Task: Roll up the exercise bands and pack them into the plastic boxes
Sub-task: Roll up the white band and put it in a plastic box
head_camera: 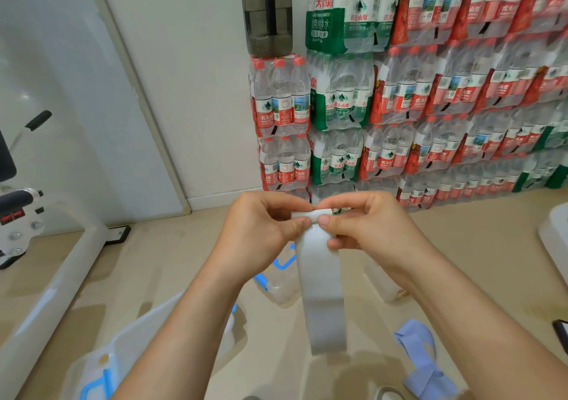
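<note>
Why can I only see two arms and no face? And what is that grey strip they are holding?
There is no robot here, just a person. The camera sits on the person's head and looks forward and down, so you see only their own arms. The left hand and the right hand both pinch the top of a pale grey exercise band. Its top end is rolled into a small roll and the rest hangs down. On the floor lie a blue band and a clear plastic box with blue clips. Behind them, packs of water bottles are stacked high.
</note>
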{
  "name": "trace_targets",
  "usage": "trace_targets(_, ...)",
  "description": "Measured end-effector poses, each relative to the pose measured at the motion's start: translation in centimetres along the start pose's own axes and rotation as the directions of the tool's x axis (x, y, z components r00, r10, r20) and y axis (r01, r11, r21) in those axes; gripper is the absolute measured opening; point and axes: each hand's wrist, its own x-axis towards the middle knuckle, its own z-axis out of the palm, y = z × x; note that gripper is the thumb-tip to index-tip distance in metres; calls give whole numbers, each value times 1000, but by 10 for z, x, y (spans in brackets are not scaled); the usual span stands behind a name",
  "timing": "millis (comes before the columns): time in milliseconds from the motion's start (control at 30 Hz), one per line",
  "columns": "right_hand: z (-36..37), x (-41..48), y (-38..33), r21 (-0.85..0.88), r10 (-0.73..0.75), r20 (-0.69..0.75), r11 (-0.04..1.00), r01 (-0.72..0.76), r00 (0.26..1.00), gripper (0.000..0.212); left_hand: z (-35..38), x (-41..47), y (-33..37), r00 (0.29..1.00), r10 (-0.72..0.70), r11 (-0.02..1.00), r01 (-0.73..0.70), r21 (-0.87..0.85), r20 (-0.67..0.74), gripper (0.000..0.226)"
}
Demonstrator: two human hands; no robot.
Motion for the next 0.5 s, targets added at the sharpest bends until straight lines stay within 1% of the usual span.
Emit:
trace_targets(100,1,-1,-1,111,-10,27,994,7,1000,10,1,0,2,1000,10,999,-11,-45,-16,20)
trace_targets(267,0,-1,0,144,-4,12,990,2,1000,12,2,-1,0,1000,10,994,-9,-107,15,19)
trace_targets(333,-1,0,0,155,-2,1,988,2,1000,13,2,0,-2,999,-19,984,24,-175,34,18)
trace_targets(433,-3,0,-1,163,-22,-15,986,25,1000,15,0,-1,-1,992,-76,942,103,-320,98,15)
trace_targets(500,-5,1,0,154,-36,-19,987,38,999,16,0,-2,0,989,-84,932,121,-343,120,16)
